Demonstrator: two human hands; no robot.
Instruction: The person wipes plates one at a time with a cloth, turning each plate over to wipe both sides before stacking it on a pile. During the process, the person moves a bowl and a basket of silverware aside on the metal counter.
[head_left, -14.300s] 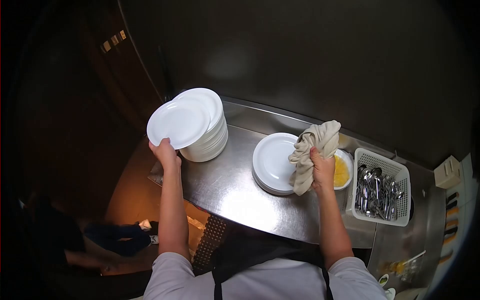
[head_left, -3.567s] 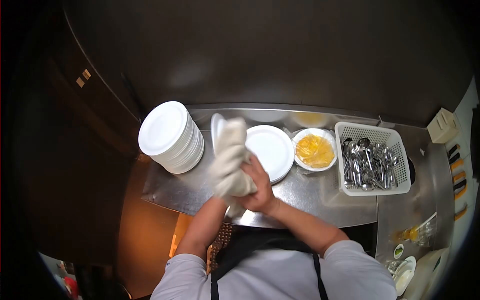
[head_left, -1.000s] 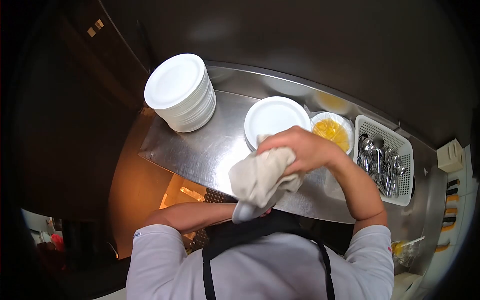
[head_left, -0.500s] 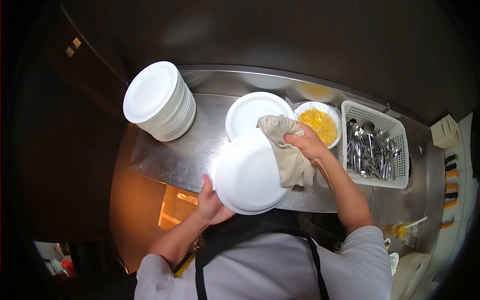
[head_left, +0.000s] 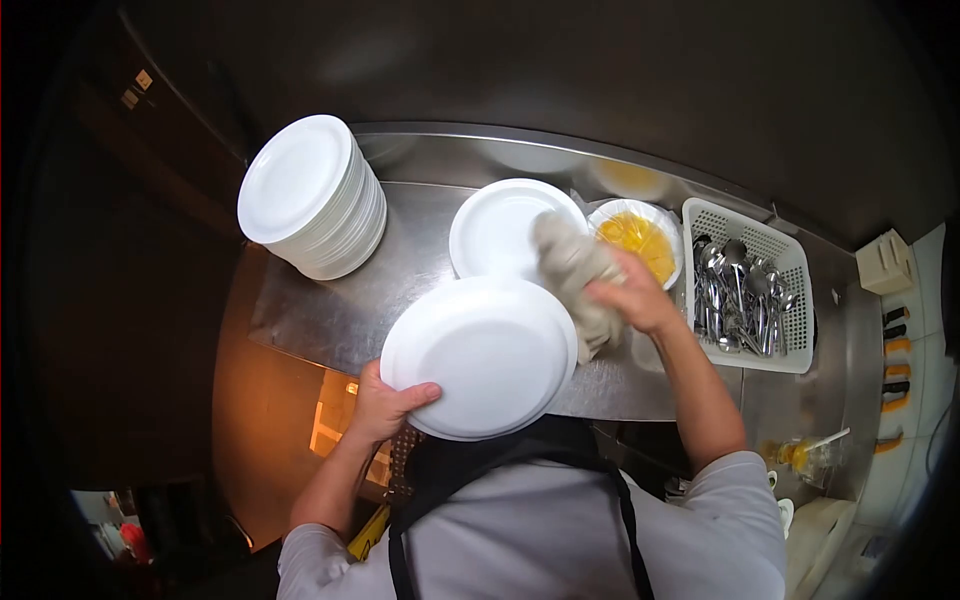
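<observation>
Plate (head_left: 480,355), white, face up, above the steel counter (head_left: 330,315) edge: I grip its rim with my left hand (head_left: 385,405). Right hand (head_left: 635,295) clutches a beige cloth (head_left: 575,280) at the plate's far edge, beside a short plate stack (head_left: 500,225).

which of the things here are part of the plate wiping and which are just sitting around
In use:
left hand, its grip on the held plate
right hand gripping the cloth
tall plate stack
short plate stack

Lying about:
cutlery basket
bowl of yellow contents
steel counter
</observation>
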